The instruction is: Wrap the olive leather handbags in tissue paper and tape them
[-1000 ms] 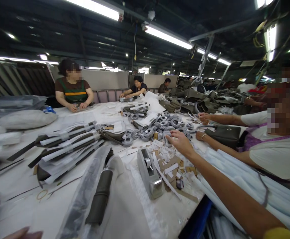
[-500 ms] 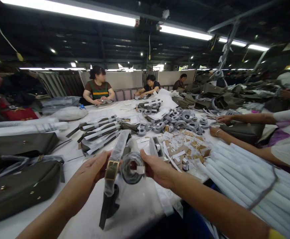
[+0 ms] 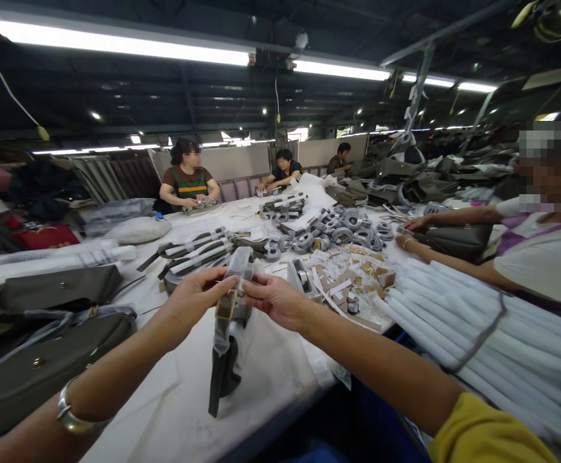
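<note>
In front of me is a dark olive strap (image 3: 222,379) with a gold buckle (image 3: 225,305), partly covered in clear film. My left hand (image 3: 196,305) pinches it just above the buckle from the left side. Opposite, the fingers of my right hand (image 3: 277,301) are closed on the strap's wrapped upper part, and both sets of fingertips almost meet. The strap's dark end hangs down over the white table (image 3: 265,386). Part of the strap behind my fingers is hidden.
Olive bags (image 3: 78,347) lie at left, wrapped straps (image 3: 198,251) ahead. Grey coiled rolls (image 3: 352,222) and paper scraps (image 3: 352,276) sit right of centre. A tied bundle of white tubes (image 3: 482,334) fills the right. A co-worker's hands (image 3: 408,235) touch a dark bag; others work farther back.
My hands have come together at the strap just above the buckle. The grey coil that faced me beside my right hand no longer shows. My view has shifted slightly right.
</note>
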Tool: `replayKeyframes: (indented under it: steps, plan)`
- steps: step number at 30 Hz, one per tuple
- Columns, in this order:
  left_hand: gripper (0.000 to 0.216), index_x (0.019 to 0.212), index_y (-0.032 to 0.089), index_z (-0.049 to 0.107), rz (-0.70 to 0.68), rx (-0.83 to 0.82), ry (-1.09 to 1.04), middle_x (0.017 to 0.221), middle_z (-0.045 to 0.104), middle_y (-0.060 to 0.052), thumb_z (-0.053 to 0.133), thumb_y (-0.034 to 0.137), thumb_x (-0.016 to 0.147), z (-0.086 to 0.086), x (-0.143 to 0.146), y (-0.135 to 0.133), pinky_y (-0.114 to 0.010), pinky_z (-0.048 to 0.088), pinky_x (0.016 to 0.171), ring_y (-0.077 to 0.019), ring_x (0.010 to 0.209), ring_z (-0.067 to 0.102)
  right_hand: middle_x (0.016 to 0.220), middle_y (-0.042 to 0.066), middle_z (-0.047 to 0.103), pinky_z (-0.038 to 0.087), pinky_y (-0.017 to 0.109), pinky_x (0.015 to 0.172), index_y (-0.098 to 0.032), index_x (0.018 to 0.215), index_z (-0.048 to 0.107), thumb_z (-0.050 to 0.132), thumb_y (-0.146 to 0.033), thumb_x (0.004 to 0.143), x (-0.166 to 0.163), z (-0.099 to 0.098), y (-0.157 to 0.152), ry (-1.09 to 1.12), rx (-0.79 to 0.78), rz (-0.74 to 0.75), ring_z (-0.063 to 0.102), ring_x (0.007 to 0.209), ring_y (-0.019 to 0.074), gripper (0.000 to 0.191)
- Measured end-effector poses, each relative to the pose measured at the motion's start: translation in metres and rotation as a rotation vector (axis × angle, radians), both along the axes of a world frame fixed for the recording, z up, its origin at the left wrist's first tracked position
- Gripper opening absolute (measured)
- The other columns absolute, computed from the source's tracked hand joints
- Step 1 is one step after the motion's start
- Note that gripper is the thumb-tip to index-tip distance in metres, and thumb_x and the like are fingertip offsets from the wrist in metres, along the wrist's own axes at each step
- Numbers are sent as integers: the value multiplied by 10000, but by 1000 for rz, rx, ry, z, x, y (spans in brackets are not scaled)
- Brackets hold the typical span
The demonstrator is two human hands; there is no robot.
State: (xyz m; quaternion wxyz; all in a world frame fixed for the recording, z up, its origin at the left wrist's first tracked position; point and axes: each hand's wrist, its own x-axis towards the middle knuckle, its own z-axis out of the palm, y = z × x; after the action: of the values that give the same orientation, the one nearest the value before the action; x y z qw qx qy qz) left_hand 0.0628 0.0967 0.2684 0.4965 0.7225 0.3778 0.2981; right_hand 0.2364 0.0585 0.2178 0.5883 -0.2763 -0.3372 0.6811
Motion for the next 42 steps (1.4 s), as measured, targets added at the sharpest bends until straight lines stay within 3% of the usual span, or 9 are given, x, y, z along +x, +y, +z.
replayKeyframes:
  steps: [6,13,19,23,27,30,33,38,42]
  plan:
    - [416,1083,215,710,12,50,-8,992,728,-32,710,510,789,7,2,-2,-332,516,839,-260,1002,639,949,37,728,537,240,813,-140,954,742,901,-391,617,-1,-5,16,-117,56,-137,656,837,121,449]
    - [453,889,190,623,98,101,-15,741,653,16,832,504,637,9,2,6,-256,475,646,-166,719,603,780,26,710,559,236,791,-135,806,760,855,-445,680,0,5,21,-110,84,-88,644,746,113,348]
    - [512,1120,222,650,-8,-15,90,1023,702,-40,721,577,758,13,-1,9,-303,506,795,-226,972,630,871,26,732,528,275,909,-147,936,780,882,-429,622,6,17,21,-235,185,-2,651,787,114,434]
    - [496,1175,223,663,-88,-27,79,1139,701,-63,647,573,824,7,0,6,-359,456,956,-269,1087,603,862,19,744,518,300,865,-187,917,800,826,-361,691,30,25,27,-636,376,-111,658,826,160,287]
    - [551,1216,204,646,-47,-69,17,1144,704,-78,655,582,814,-5,-1,12,-394,463,954,-292,1073,610,849,24,757,494,272,800,-198,992,795,691,-308,827,105,24,28,-1234,554,-293,673,801,173,224]
    - [516,1168,218,673,13,-60,-28,1113,714,-56,693,571,792,-8,-5,23,-353,480,920,-269,1040,621,981,37,768,472,262,831,-219,1049,777,613,-293,892,170,-1,18,-1718,269,-410,679,895,183,239]
    - [475,1078,235,707,87,-98,-57,1069,726,-44,727,582,754,-7,-10,32,-332,518,875,-259,991,640,946,81,772,460,269,826,-180,949,791,618,-243,877,206,-45,3,-1893,46,-371,674,906,206,198]
    - [481,1122,266,695,74,-116,-47,1136,718,-33,724,580,759,-6,-12,32,-333,523,931,-264,1052,644,1004,182,742,464,290,817,-98,939,764,622,-362,896,194,-116,-7,-2020,-184,-340,674,967,259,303]
    - [513,1215,249,656,36,-89,-38,1206,697,-52,692,553,804,-8,-11,28,-365,476,1016,-274,1097,634,1000,232,729,491,309,783,-63,961,751,609,-187,865,178,-143,-3,-2082,-306,-339,701,939,290,211]
